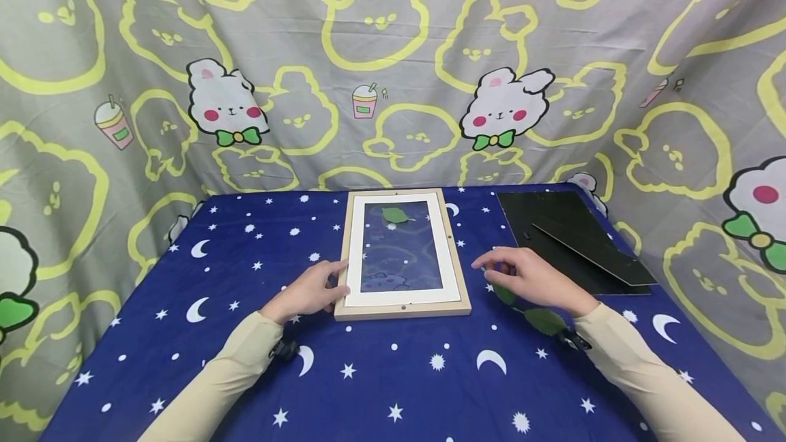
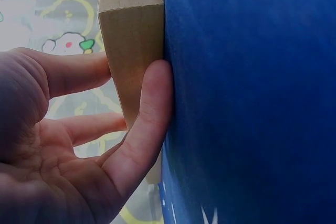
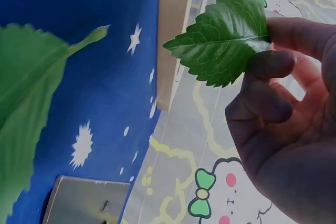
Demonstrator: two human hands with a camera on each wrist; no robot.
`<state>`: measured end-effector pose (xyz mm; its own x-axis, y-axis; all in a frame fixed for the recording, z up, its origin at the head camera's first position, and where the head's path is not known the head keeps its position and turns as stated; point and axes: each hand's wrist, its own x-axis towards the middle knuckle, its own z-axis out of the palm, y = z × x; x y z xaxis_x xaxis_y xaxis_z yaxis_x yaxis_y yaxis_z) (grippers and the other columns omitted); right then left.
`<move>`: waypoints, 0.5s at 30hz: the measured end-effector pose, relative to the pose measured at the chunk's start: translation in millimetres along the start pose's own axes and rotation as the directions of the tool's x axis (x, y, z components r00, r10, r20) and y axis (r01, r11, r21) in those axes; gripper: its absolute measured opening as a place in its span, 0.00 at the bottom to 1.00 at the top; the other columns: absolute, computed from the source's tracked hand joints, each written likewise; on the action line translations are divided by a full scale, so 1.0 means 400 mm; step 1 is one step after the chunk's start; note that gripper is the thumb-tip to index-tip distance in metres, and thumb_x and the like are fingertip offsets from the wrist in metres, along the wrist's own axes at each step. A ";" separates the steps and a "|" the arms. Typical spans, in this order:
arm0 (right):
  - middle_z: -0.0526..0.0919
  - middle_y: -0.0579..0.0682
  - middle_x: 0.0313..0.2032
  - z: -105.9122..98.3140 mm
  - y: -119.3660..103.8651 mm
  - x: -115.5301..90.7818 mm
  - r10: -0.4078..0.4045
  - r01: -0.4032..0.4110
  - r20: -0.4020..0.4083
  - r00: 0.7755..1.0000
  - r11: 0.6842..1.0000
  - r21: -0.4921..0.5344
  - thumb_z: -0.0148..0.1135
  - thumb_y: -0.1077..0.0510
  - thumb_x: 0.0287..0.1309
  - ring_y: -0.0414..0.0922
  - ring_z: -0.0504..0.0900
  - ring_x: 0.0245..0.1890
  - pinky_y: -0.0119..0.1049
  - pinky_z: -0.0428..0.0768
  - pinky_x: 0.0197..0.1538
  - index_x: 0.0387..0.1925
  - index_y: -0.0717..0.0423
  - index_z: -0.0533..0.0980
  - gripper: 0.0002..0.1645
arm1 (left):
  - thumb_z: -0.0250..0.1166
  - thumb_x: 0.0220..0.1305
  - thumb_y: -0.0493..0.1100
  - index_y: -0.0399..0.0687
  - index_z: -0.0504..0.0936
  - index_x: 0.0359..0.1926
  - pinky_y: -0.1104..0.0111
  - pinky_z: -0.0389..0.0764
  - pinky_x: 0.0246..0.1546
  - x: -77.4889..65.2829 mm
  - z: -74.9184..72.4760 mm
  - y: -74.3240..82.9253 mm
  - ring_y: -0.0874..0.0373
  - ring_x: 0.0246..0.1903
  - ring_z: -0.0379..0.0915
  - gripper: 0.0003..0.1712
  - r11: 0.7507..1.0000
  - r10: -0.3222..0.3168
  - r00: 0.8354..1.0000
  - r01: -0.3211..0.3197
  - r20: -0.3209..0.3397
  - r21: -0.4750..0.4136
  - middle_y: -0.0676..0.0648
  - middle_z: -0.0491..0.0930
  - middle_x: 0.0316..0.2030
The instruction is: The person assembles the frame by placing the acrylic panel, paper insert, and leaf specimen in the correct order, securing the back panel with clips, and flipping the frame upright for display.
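Observation:
A light wooden picture frame (image 1: 403,307) with a white mat lies on the blue star-print cloth. Inside its opening, near the far end, is a green leaf (image 1: 395,215). My left hand (image 1: 310,288) holds the frame's left side: thumb and index finger at its upper edge, another finger curled low against the side (image 2: 131,40). To the right of the frame, my right hand (image 1: 531,277) pinches a serrated green leaf (image 3: 220,40) by its stem end between thumb and finger. A further leaf (image 1: 543,321) lies below the right wrist, its stem pointing forward.
At the back right lies a black backing board (image 1: 552,224) with a slanted stand leg (image 1: 592,254) on it. A patterned grey curtain (image 1: 393,53) closes off the far side and both flanks of the table. Small wrist cameras (image 1: 284,348) sit at both cuffs.

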<state>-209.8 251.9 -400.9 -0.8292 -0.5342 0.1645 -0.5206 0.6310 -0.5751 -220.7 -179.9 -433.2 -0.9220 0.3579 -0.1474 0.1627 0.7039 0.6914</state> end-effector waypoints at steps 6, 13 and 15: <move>0.80 0.40 0.34 -0.003 -0.015 0.015 0.060 -0.059 -0.024 0.998 0.997 0.044 0.64 0.56 0.70 0.40 0.75 0.29 0.32 0.75 0.32 0.49 0.41 0.83 0.10 | 0.66 0.70 0.40 0.36 0.64 0.76 0.64 0.81 0.24 0.000 0.001 -0.001 0.57 0.19 0.78 0.37 1.000 -0.007 1.000 0.007 0.002 0.007 0.35 0.75 0.53; 0.84 0.45 0.36 -0.010 -0.042 0.044 0.122 -0.114 -0.039 0.992 0.979 0.167 0.66 0.53 0.69 0.47 0.78 0.33 0.33 0.78 0.37 0.46 0.45 0.83 0.07 | 0.66 0.71 0.41 0.37 0.63 0.76 0.63 0.79 0.23 -0.002 0.001 -0.001 0.57 0.19 0.77 0.37 1.000 -0.013 1.000 0.013 -0.003 0.008 0.36 0.74 0.53; 0.85 0.47 0.37 -0.011 -0.049 0.055 0.137 -0.127 -0.033 0.990 0.970 0.205 0.66 0.52 0.69 0.49 0.79 0.35 0.34 0.78 0.38 0.46 0.47 0.84 0.08 | 0.66 0.71 0.41 0.37 0.63 0.76 0.63 0.79 0.23 -0.003 0.001 0.000 0.56 0.18 0.77 0.38 1.000 -0.015 1.000 0.015 -0.002 0.009 0.35 0.74 0.53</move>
<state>-218.6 230.1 -382.4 -0.8989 -0.4238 0.1111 -0.3582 0.5649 -0.7433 -219.3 -180.1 -433.1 -0.9249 0.3464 -0.1567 0.1520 0.7147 0.6828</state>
